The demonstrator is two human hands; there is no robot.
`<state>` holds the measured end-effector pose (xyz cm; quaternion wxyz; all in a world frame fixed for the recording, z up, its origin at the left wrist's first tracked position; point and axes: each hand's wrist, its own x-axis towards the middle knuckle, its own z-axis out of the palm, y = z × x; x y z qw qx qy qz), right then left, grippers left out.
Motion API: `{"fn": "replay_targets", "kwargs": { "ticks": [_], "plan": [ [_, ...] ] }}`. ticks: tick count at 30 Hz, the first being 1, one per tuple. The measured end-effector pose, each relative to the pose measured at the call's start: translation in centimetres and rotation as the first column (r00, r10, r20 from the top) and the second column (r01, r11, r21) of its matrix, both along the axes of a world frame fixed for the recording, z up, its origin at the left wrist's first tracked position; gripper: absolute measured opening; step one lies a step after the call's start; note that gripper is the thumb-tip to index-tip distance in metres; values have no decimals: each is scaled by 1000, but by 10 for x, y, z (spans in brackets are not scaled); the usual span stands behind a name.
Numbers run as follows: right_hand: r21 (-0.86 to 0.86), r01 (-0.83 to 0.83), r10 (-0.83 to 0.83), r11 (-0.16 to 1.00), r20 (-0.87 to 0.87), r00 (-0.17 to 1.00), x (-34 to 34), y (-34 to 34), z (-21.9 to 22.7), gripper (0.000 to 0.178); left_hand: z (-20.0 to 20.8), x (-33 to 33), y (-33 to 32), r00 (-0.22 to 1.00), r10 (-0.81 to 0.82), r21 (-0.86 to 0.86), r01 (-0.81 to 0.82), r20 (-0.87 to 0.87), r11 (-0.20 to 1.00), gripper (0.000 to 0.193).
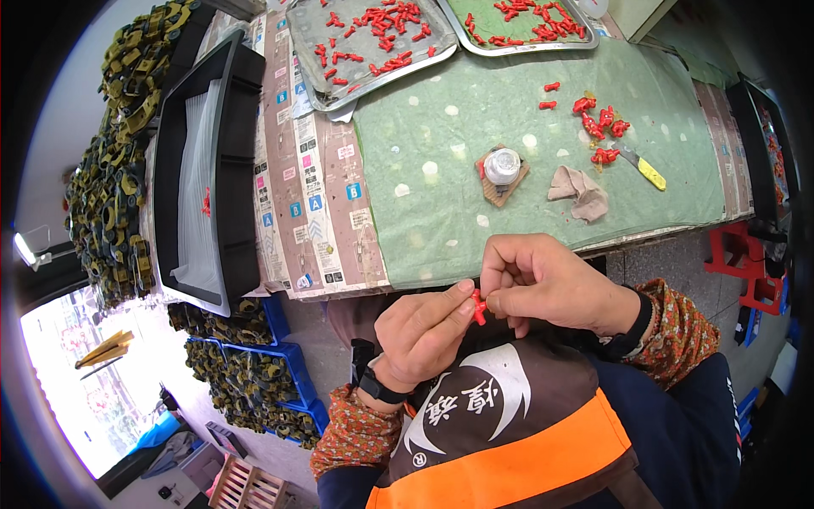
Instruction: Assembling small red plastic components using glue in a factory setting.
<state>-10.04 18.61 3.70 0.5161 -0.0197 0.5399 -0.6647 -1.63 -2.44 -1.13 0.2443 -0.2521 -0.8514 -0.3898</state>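
Note:
Just beyond the table's front edge, above my lap, a small red plastic part (480, 316) is held between my two hands. My left hand (420, 335) pinches it between thumb and fingers. My right hand (555, 288) is closed, its thumb and forefinger tips on the part's right side; the exact contact is partly hidden. On the green cloth ahead stand a small white jar (502, 166) on a cardboard square (495, 192) and a crumpled beige rag (581, 193). Farther right lie several red parts (598, 123) in a cluster, beside a yellow-handled knife (649, 172).
Two metal trays, one grey-lined (356, 59) and one green-lined (526, 42), hold many red parts at the back. A black bin (242, 170) stands left. Piles of olive-and-black pieces (127, 170) lie beyond it, with more in blue crates (292, 365). Red stools (733, 254) stand right.

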Motion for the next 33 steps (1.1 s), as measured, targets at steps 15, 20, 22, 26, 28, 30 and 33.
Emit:
{"fn": "replay_targets", "kwargs": {
  "ticks": [15,20,22,26,28,30,33],
  "plan": [
    [34,-13,14,999,-12,1000,1,1,0,8,6,-3,-8,984,-123,-231,91,-127,969,21],
    [42,-18,19,999,-27,999,2,2,-1,7,6,-2,-8,983,-135,-233,104,-124,967,22],
    [46,-20,21,999,-29,999,1,2,0,7,5,-1,-7,982,-144,-226,114,-121,968,22],
    [58,-26,28,998,-29,999,1,2,1,6,5,-1,-6,983,-144,-228,115,-116,967,22],
    [62,-26,28,998,-31,999,1,2,3,6,5,-1,-6,982,-145,-228,115,-119,967,22],
    [65,-27,29,998,-33,999,0,2,2,5,5,-2,-6,982,-146,-228,115,-123,967,22],
    [58,-22,24,998,-37,999,1,2,1,5,5,-2,-5,981,-150,-226,120,-123,967,21]
  ]
}}
